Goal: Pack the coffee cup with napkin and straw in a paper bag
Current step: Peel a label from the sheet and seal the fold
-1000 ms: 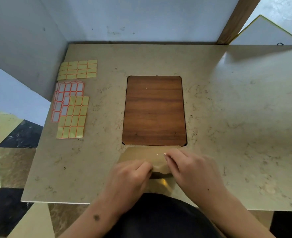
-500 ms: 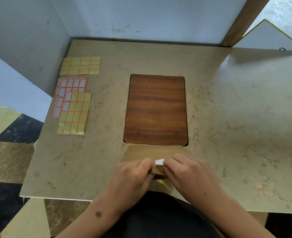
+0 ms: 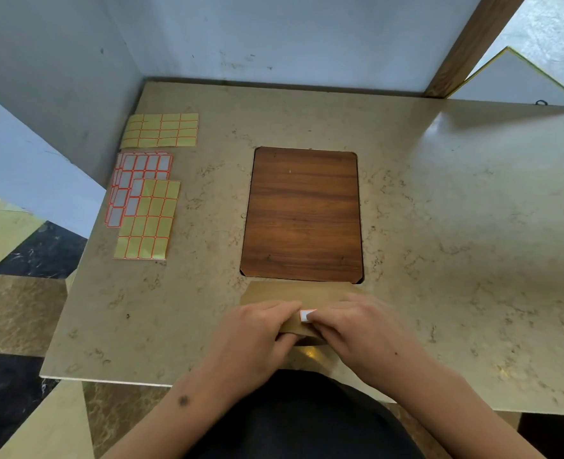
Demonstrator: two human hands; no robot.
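Observation:
A brown paper bag (image 3: 287, 291) lies at the table's near edge, its top folded over towards me. My left hand (image 3: 257, 332) pinches the folded flap from the left. My right hand (image 3: 353, 326) presses a small white sticker with an orange border (image 3: 306, 315) onto the fold with its fingertips. Both hands touch the bag and cover most of it. The coffee cup, napkin and straw are not in sight.
A dark wooden board (image 3: 302, 213) is set into the beige marble table (image 3: 439, 226) just beyond the bag. Sheets of yellow and white labels (image 3: 144, 203) lie at the left, another yellow sheet (image 3: 159, 130) behind them. Walls close the back and left.
The white sticker, unseen a second ago, now shows between my fingertips on the fold. My right hand has shifted slightly over it, while my left keeps holding the flap.

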